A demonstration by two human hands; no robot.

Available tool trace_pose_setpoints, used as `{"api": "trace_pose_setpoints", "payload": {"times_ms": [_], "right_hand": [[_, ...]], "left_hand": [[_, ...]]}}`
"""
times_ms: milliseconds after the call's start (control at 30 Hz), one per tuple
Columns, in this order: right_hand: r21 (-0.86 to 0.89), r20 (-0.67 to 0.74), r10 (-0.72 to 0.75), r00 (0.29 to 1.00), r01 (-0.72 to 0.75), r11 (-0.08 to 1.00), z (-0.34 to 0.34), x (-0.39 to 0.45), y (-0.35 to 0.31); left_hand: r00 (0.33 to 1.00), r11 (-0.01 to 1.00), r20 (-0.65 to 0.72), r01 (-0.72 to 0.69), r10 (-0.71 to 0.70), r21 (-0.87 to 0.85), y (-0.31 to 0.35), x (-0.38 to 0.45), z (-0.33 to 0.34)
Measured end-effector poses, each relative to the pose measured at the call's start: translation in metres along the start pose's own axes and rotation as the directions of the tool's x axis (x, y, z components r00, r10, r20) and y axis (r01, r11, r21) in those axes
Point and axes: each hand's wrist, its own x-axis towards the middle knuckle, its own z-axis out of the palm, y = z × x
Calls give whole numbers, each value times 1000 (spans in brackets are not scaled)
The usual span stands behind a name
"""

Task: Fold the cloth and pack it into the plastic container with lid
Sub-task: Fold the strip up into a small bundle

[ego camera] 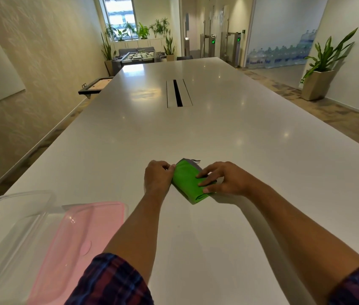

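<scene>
Plastic container (9, 219) sits clear and open at the near left of the white table (218, 133), touching its pink lid (81, 234) just to the right. Next comes the left hand (157, 176), fingers curled and pinching the left edge of the folded green cloth (185, 180). On the right, the right hand (227, 179) presses spread fingers on the cloth
</scene>
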Motion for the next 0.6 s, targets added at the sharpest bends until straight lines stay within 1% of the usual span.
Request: {"api": "trace_pose_setpoints", "payload": {"times_ms": [100, 167, 200, 267, 300, 333, 367, 400, 467, 533, 600], "right_hand": [[63, 35, 51, 998, -53, 997, 0, 0, 2], [129, 25, 85, 996, -88, 988, 2, -1, 0], [172, -20, 104, 994, -99, 980, 4, 1, -2], [196, -175, 187, 967, -152, 969, 9, 7, -6], [168, -240, 265, 934, -228, 959, 12, 12, -7], [130, -268, 358, 895, -335, 933, 15, 16, -9], [86, -261, 445, 856, -439, 894, 18, 21, -10], [38, -238, 509, 827, -516, 856, 21, 25, -11], [-32, -191, 570, 799, -586, 810, 28, 34, -14], [-37, -165, 601, 782, -614, 789, 32, 40, -18], [19, -135, 631, 764, -634, 773, 34, 45, -24]], "left_hand": [[999, 999, 19, -28, 27, 36, 0, 2, -2], [999, 998, 26, -42, 41, 41, 2, 2, -4], [999, 999, 12, -39, 39, 38, 4, 1, -5], [998, 998, -63, -10, 14, 70, 9, -6, -7], [994, 993, -113, 14, -1, 114, 12, -10, -9], [988, 985, -156, 41, -15, 167, 14, -14, -10], [984, 973, -177, 68, -29, 219, 16, -18, -11], [985, 958, -168, 85, -39, 274, 17, -21, -11], [995, 937, -85, 72, -46, 341, 20, -25, -13], [999, 943, -12, 49, -47, 329, 23, -26, -14], [997, 955, 37, 48, -62, 293, 24, -25, -15]]}}
